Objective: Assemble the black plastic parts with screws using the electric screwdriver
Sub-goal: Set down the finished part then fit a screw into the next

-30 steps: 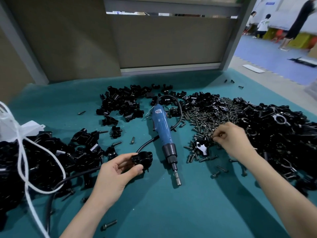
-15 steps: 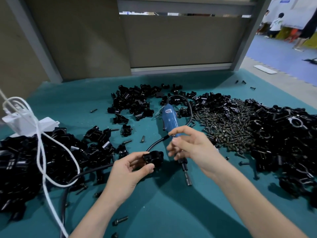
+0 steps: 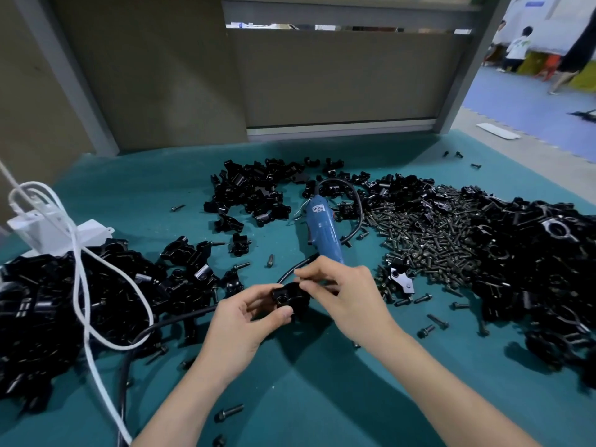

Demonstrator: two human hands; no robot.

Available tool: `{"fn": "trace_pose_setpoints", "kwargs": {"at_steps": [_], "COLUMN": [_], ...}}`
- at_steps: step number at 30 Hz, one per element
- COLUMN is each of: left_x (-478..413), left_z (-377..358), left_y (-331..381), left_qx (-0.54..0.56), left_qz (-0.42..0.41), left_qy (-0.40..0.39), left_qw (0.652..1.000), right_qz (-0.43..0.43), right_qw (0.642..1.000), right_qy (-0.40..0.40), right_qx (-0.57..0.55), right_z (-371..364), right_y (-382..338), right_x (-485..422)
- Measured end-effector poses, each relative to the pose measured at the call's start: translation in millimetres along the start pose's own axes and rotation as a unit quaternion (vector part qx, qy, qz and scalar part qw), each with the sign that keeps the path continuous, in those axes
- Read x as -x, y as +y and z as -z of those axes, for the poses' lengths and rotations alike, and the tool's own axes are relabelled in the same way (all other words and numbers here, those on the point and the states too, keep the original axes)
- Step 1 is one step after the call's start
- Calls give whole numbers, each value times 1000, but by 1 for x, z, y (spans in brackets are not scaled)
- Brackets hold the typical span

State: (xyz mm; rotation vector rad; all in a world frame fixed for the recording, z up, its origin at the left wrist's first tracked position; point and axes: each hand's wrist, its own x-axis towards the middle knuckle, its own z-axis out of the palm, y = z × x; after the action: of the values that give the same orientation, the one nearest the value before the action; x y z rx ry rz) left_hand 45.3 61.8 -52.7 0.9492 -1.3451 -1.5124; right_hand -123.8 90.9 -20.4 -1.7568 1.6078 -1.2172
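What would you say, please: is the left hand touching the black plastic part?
Touching. The head view shows the left hand gripping the black plastic part, thumb against it.

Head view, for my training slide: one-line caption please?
Left hand holds black plastic part, right hand pinches at its top; blue electric screwdriver lies behind.

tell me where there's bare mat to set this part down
Bare mat between the forearms, and behind the left parts pile toward the wall, bordered by the far pile. Crowded: screw heap and right parts pile; the screwdriver lies mid-table.
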Motion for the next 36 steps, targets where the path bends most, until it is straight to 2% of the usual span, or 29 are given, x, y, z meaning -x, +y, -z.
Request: {"fn": "trace_pose_setpoints", "kwargs": {"at_steps": [11,12,14,15,16,19,21,26,28,30,32,34,36], "left_x": [-2,-2,-2,-2,-3,-3,-3,-2,-1,-2,-3,-2,-1], "left_z": [2,3,4,3,2,1,1,1,0,0,0,-1,-2], "left_y": [-4,-4,-4,-4,-4,-4,-3,-2,-1,-1,0,2,4], "left_qx": [5,8,12,14,11,4,9,12,4,-3,-11,-30,-54], "left_qz": [3,4,3,2,1,0,3,5,1,2,2,-6,-21], "left_qy": [-5,-2,-2,-4,-6,-2,1,1,-2,-6,-7,-11,-15], "left_qw": [1000,1000,1000,1000,1000,1000,1000,1000,1000,1000,1000,999,998], "right_qz": [3,-6,-35,-63,-104,-247,-266,-219,-188,-118,-17,69,106], "right_qw": [999,1000,995,986,972,905,881,906,937,968,980,971,955], "right_qy": [-28,-9,82,124,128,-22,-82,-69,-32,-24,-59,-119,-179], "right_qx": [24,16,38,93,168,346,383,356,293,221,189,195,210], "right_z": [21,29,54,71,89,120,121,118,118,103,79,54,34], "right_y": [-1,-3,2,8,15,42,55,54,35,0,-35,-60,-69], "right_x": [6,7,9,10,11,19,28,34,29,18,7,-3,-12]}}
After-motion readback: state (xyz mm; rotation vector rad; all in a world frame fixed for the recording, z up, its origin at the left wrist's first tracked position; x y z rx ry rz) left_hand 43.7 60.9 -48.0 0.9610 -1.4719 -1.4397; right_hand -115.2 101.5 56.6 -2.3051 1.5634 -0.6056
